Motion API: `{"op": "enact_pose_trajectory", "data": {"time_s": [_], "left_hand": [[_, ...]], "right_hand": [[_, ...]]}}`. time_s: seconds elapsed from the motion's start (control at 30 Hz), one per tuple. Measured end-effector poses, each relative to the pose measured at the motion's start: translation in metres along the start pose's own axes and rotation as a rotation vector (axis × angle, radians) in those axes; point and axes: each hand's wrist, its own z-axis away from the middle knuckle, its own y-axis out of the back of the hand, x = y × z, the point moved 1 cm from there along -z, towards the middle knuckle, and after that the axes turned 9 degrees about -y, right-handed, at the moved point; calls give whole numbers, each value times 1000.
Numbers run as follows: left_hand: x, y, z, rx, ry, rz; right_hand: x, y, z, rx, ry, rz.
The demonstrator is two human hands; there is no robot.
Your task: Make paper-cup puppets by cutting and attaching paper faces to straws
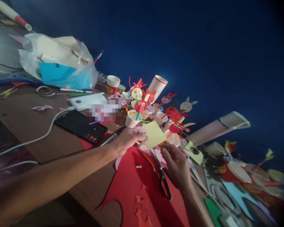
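My left hand [127, 140] pinches a pale yellow piece of paper [153, 134] between thumb and fingers, holding it above the table. At the paper's lower right corner is my right hand [175, 160], its fingers curled; whether they grip anything is hidden. Just left of the right hand, scissors [164, 184] with black handles lie on a large red sheet of paper [127, 183] with cut-out edges. Pink paper pieces [144, 148] show beneath the yellow paper. Behind it stand paper cups [133, 119] bearing paper faces on stems, among them a red face [140, 106].
On the left lie a black phone [80, 126], a white power bank [86, 101] with a cable, and a plastic bag [85, 71] of paper. A stack of cups [158, 85] leans near the blue wall. Further decorated cups [239, 171] and a coiled cable [227, 195] are at right.
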Motion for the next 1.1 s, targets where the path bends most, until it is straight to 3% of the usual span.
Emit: {"op": "enact_pose_trajectory", "data": {"time_s": [0.13, 0.3, 0.7, 0.8, 0.97, 1.1], "left_hand": [[4, 1, 0, 56, -96, -118], [9, 1, -1, 102, -128, -104], [11, -1, 0, 78, -119, -125], [12, 1, -1, 93, -123, -135], [14, 5, -3, 133, -150, -181], [15, 6, -4, 141, -177, -181]], "right_hand": [[17, 26, 4, -208, -59, 550], [29, 41, 17, -352, -128, 756], [19, 33, 29, -258, -94, 969], [20, 43, 29, -319, -134, 818], [33, 80, 33, -601, -236, 205], [41, 96, 32, -693, -178, -155]]}}
